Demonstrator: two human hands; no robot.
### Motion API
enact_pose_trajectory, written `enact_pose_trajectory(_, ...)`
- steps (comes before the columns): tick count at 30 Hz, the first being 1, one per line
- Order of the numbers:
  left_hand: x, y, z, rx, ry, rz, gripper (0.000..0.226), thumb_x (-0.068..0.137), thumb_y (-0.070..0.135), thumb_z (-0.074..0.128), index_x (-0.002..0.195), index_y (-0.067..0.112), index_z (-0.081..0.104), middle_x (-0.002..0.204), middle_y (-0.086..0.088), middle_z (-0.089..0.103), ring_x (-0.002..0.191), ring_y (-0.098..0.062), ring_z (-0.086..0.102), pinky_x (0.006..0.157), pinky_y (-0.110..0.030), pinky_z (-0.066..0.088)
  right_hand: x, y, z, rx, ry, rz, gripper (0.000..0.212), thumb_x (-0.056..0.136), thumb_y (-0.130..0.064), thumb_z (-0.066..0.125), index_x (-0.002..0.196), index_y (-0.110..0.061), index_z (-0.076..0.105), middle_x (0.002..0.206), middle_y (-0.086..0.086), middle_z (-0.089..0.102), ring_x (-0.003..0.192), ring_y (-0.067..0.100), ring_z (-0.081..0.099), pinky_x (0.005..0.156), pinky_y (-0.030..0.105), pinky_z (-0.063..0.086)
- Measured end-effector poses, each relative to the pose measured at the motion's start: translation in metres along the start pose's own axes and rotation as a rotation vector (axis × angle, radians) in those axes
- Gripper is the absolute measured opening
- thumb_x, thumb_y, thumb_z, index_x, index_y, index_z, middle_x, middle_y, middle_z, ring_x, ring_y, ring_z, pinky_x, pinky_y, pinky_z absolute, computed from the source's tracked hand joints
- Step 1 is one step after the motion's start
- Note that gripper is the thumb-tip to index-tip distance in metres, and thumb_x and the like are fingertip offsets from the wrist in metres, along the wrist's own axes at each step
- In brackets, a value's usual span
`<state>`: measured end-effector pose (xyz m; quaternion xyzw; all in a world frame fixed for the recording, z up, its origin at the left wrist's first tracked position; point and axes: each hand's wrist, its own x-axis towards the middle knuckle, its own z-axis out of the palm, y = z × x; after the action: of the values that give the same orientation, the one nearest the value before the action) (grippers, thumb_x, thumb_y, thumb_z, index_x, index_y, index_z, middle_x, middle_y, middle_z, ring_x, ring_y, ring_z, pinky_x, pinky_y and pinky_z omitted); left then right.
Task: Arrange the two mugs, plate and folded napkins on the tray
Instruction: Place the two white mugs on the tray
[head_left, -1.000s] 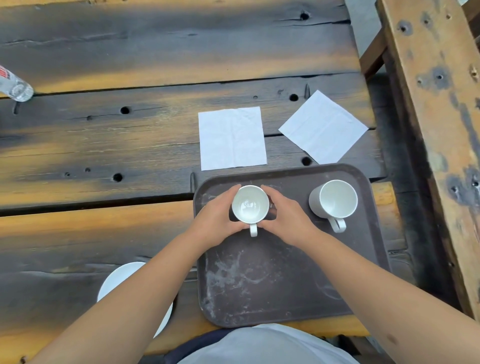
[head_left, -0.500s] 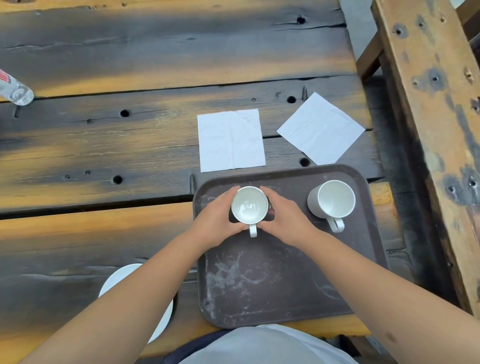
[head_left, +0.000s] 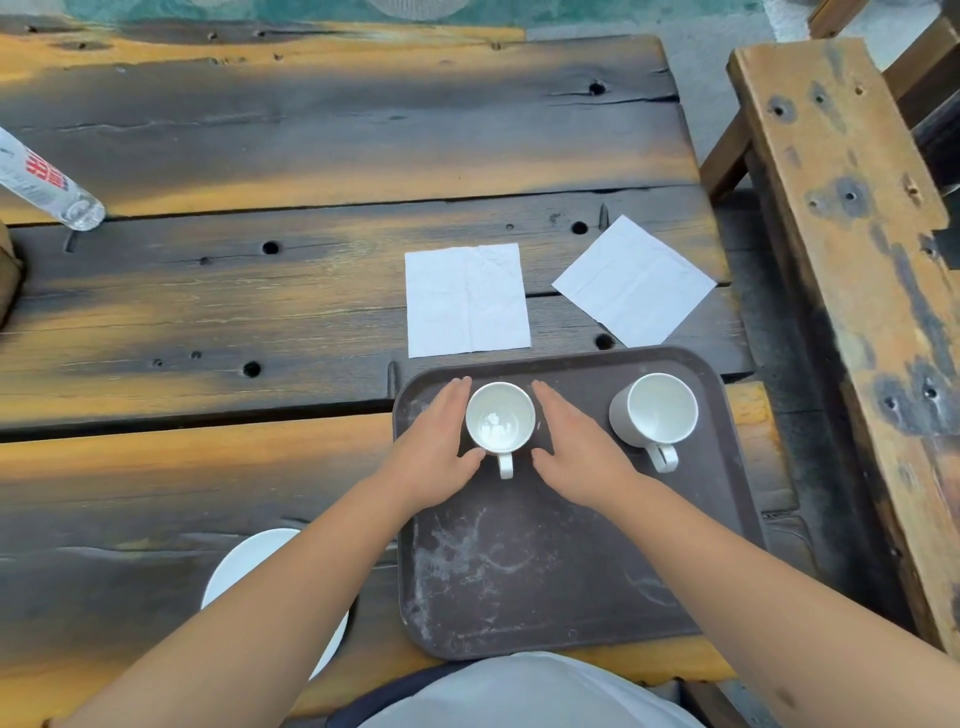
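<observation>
A dark brown tray (head_left: 545, 587) lies at the table's near edge. Two white mugs stand upright in its far half: one mug (head_left: 500, 423) at the far left, the other mug (head_left: 655, 410) at the far right, both handles toward me. My left hand (head_left: 434, 452) and my right hand (head_left: 574, 452) flank the left mug with fingers spread, slightly apart from its sides. Two white napkins lie flat on the table beyond the tray: one napkin (head_left: 467, 299) straight, the other napkin (head_left: 635, 280) turned diagonally. A white plate (head_left: 244, 561) sits left of the tray, half hidden under my left forearm.
A clear plastic bottle (head_left: 44, 182) lies at the table's left edge. A wooden bench (head_left: 852, 260) runs along the right side, across a gap from the table (head_left: 311, 156). The tray's near half holds only whitish smears.
Both hands have opened and drawn off the left mug, which stays standing on the tray. The camera view has tilted up a little.
</observation>
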<state>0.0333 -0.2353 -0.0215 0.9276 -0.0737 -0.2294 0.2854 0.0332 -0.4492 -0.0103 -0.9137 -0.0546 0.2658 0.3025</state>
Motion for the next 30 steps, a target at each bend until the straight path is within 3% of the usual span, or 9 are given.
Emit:
enact_pose_trajectory(4,-0.019,0.01,-0.008,0.116,0.025,0.002,0.087,0.087,0.053,0.054,0.154,0.025,0.005,0.164,0.0,0.008,0.148,-0.021,0.014,0.116,-0.045,0.027,-0.019,-0.002,-0.008,-0.056,0.019,-0.013,0.086,0.079,-0.042,0.051,0.153,-0.032,0.008,0.162,-0.013,0.009,0.146,0.005,0.009,0.108,0.037,0.034)
enact_pose_trajectory(8,-0.038,0.019,-0.008,0.248,0.023,0.01,0.09,0.085,0.066,0.044,0.154,0.024,0.004,0.164,-0.003,0.006,0.149,-0.023,0.01,0.116,-0.047,0.026,-0.037,-0.004,-0.007,-0.18,0.043,-0.082,0.092,0.08,-0.065,0.052,0.153,-0.031,0.007,0.163,-0.009,0.004,0.148,0.01,0.004,0.112,0.036,0.027)
enact_pose_trajectory(16,-0.068,0.024,-0.002,0.39,-0.018,-0.048,0.094,0.081,0.078,0.024,0.155,0.026,0.0,0.164,-0.006,-0.004,0.15,-0.025,0.001,0.119,-0.046,0.017,-0.059,-0.006,0.002,-0.398,0.044,-0.077,0.108,0.069,-0.086,0.033,0.154,-0.026,0.003,0.163,0.0,-0.007,0.149,0.019,-0.008,0.117,0.042,0.021)
enact_pose_trajectory(24,-0.095,0.024,0.003,0.4,0.001,-0.138,0.091,0.08,0.08,0.02,0.155,0.03,0.006,0.165,-0.003,-0.005,0.15,-0.024,-0.002,0.12,-0.045,0.014,-0.072,-0.009,0.003,-0.516,0.079,-0.125,0.098,0.077,-0.081,0.029,0.154,-0.025,0.007,0.163,0.004,-0.004,0.149,0.023,-0.01,0.118,0.044,0.013)
enact_pose_trajectory(30,-0.126,0.023,0.011,0.346,0.039,-0.203,0.084,0.081,0.076,0.021,0.151,0.032,0.023,0.164,-0.002,0.007,0.149,-0.023,0.008,0.118,-0.045,0.02,-0.08,-0.029,0.003,-0.461,0.124,-0.306,0.07,0.086,-0.061,0.048,0.142,-0.019,0.038,0.156,0.005,0.029,0.144,0.025,0.018,0.112,0.04,0.03)
